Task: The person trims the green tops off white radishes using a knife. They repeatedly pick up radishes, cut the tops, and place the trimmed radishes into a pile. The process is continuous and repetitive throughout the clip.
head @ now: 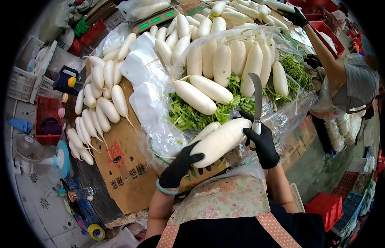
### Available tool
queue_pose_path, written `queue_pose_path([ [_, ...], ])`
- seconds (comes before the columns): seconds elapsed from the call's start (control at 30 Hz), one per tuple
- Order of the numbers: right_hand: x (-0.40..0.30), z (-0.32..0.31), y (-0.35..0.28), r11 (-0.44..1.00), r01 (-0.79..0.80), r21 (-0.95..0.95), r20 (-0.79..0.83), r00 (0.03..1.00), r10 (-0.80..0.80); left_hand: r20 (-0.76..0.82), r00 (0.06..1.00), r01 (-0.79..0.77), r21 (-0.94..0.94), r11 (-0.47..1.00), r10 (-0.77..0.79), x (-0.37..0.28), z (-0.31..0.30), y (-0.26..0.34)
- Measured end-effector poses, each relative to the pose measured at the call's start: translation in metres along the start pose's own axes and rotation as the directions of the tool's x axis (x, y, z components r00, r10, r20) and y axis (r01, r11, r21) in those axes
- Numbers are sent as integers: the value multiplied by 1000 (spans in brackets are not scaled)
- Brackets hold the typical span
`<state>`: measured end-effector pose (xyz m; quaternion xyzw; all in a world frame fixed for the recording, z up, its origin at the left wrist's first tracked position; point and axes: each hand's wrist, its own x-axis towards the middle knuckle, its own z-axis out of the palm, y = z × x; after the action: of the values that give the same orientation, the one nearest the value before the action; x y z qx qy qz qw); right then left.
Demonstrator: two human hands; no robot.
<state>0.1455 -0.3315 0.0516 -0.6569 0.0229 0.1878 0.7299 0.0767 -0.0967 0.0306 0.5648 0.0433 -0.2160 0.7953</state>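
Note:
A large white daikon radish (222, 141) lies slantwise in front of me. My left hand (183, 164), in a black glove, grips its lower left end. My right hand (262, 139), also gloved in black, holds a knife (257, 96) by its pale handle, the curved blade pointing up; its thumb is by the radish's upper right end. Another radish (208, 130) shows partly behind the held one. Beyond, two radishes (201, 93) rest on cut green stems (192, 114), with more radishes (222, 62) lined up behind them under clear plastic.
Radishes (102, 102) are piled on cardboard (127, 186) at the left, beside white plastic bags (146, 68). A scale (156, 20) with lit green displays stands at the back. At the right, a co-worker's gloved hand (295, 17) touches a radish. Red crates (324, 206) stand lower right.

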Motion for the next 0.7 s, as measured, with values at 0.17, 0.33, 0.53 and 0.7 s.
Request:
queue_pose_path([
  [0.17,13,-6,8,998,17,56,-109,994,-11,60,985,174,-253,952,-164,20,-16,-4],
  [0.33,48,-41,91,958,108,-266,-419,882,-216,-220,957,-199,-15,980,191,98,-19,68],
  [0.53,51,-51,134,930,91,-357,-554,781,-289,258,935,-343,473,811,245,208,-22,129],
  [0.7,46,-49,132,879,109,-465,-558,734,-387,255,954,-271,959,-90,-157,223,-42,93],
])
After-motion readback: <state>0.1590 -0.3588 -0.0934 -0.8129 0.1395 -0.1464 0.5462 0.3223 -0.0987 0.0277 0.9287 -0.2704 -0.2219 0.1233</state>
